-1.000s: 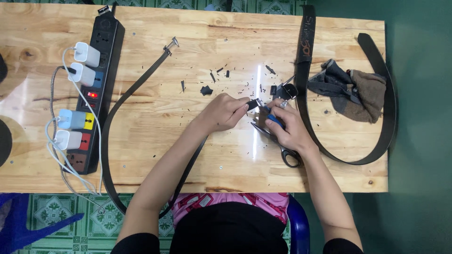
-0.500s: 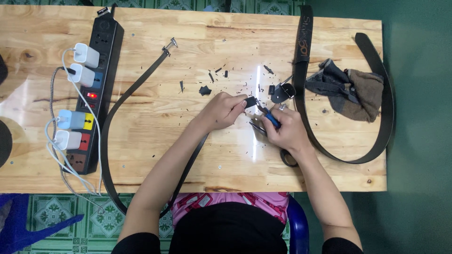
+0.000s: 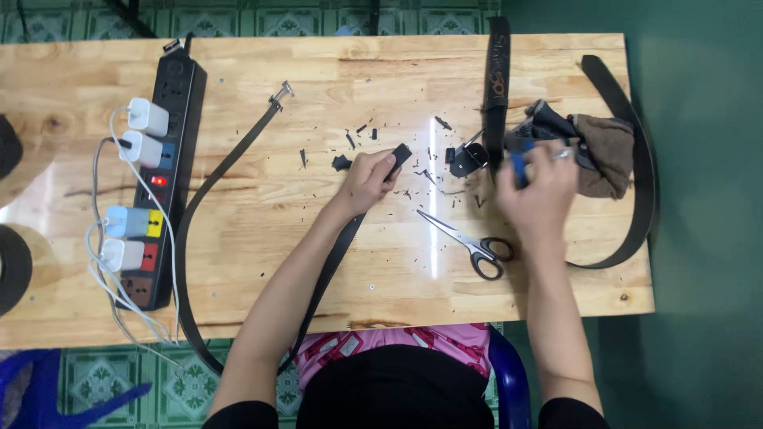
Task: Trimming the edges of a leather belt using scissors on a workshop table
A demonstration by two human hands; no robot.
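My left hand (image 3: 367,179) grips the end of a thin black belt (image 3: 199,238) that loops off the table's front edge and back up to a metal tip near the middle. My right hand (image 3: 540,187) is blurred and holds a small blue tool (image 3: 518,165) by the dark cloth (image 3: 592,143). Scissors (image 3: 469,242) lie flat on the wood between my hands. A small black buckle piece (image 3: 465,159) sits beside a second, wider black belt (image 3: 497,87).
A black power strip (image 3: 163,183) with several white chargers plugged in runs along the left side. Small black scraps (image 3: 354,147) litter the wooden table (image 3: 318,278). The wider belt curves around the table's right end. Dark round objects sit at the far left edge.
My right hand has moved away from the belt end to the right, toward the cloth, carrying the blue tool. The scissors now lie uncovered. My left hand still holds the belt end.
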